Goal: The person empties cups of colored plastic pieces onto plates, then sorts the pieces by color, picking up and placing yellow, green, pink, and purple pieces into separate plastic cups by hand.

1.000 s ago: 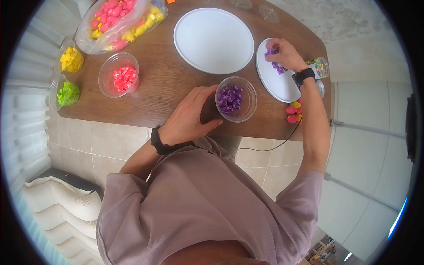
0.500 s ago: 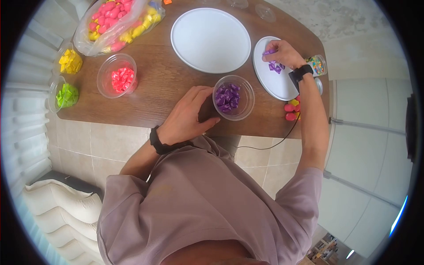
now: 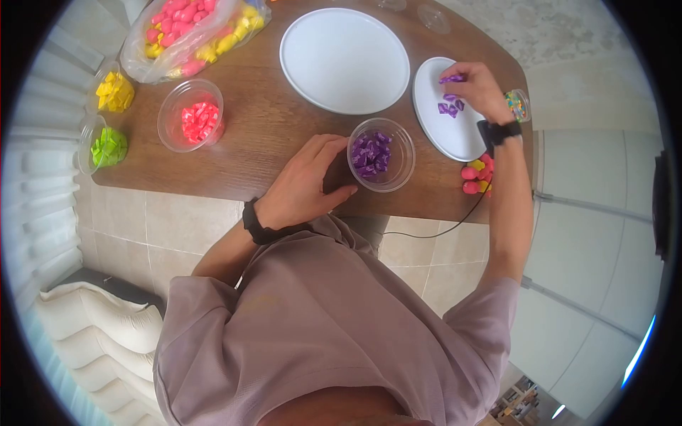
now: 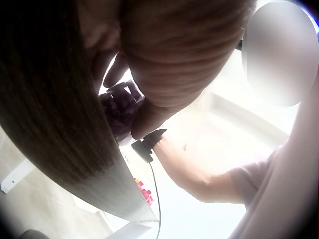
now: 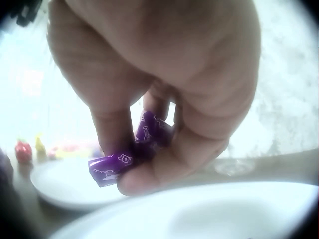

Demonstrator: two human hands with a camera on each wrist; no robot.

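On a small white plate (image 3: 465,144) at the right lie several purple wrapped candies (image 3: 450,108). My right hand (image 3: 482,92) is over the plate's right part. Its thumb and fingers pinch a purple wrapped candy (image 5: 107,169), its white print showing in the right wrist view; a second purple piece (image 5: 151,128) shows between the fingers behind it. Beside a clear plastic tub (image 3: 411,157) of purple candies (image 3: 371,153), my left hand (image 3: 302,177) rests with its fingers loosely extended and thumb apart, fingertips right at the tub's left side.
A large white plate (image 3: 344,60) is at the back middle. Leftward are a tub (image 3: 163,117) of pink pieces, cups of yellow (image 3: 114,92) and green pieces (image 3: 108,148), and a plastic bag (image 3: 138,62). Pink-and-yellow pieces (image 3: 474,177) and a dark cable (image 3: 433,236) are near the right edge.
My right hand has shifted to the right over the small plate, uncovering more of the purple candies there. The left hand stays beside the tub.
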